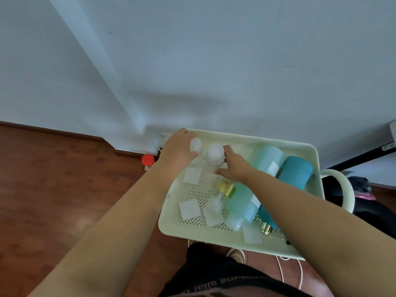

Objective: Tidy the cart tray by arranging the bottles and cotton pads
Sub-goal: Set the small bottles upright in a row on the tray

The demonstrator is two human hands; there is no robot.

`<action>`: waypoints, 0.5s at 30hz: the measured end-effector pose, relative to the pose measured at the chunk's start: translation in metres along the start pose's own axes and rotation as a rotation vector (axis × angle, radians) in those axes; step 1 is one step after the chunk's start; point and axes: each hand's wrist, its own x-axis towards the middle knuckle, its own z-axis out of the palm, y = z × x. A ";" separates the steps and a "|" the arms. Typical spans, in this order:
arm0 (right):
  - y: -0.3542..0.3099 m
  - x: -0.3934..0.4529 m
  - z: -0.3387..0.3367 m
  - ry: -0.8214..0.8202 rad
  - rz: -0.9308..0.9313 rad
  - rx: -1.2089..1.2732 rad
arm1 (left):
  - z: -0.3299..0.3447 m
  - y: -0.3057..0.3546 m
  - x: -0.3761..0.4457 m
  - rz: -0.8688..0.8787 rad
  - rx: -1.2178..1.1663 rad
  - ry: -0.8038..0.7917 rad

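Head view: a pale green plastic cart tray (308, 151) with a perforated floor stands against a white wall (214, 50), over a brown wood floor (53, 189).
Left hand (177, 153): at the tray's far left corner, fingers curled round a small clear bottle with a frosted white cap (196, 145); the thumb presses its near side.
Small clear bottle: upright, cap towards the camera.
Right hand (232, 166): just beside the left hand, fingers wrapped on a clear bottle with a wide white cap (215, 154); the fingertips are hidden behind the bottle, the thumb lies along its near side.
Wide-capped bottle: upright, touching or nearly touching the small bottle; I cannot tell which.
Pale mint frosted bottle (252, 189): lying down, long axis from the far right towards the near edge, neck at the near end.
Teal bottle with a gold neck (295, 174): lying alongside it on the right, same direction, gold neck near the near edge.
Clear pump bottle with a gold collar (225, 188): lying mid-tray, under the right wrist.
White square cotton pads (189, 209): scattered flat, one by the left hand, two at the near left, one by the near edge.
Red round cap (147, 159): on the floor left of the tray.
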 end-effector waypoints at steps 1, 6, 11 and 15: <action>-0.002 0.000 0.001 -0.038 0.016 -0.019 | 0.001 0.000 -0.001 -0.003 0.000 0.001; -0.008 -0.014 -0.006 -0.043 0.021 -0.078 | 0.003 -0.003 -0.007 0.022 0.048 -0.037; -0.005 -0.065 -0.015 0.135 -0.294 -0.232 | 0.009 0.000 -0.018 0.216 0.047 -0.040; -0.010 -0.078 0.007 -0.253 -0.506 -0.643 | 0.020 0.002 -0.021 0.342 0.200 -0.089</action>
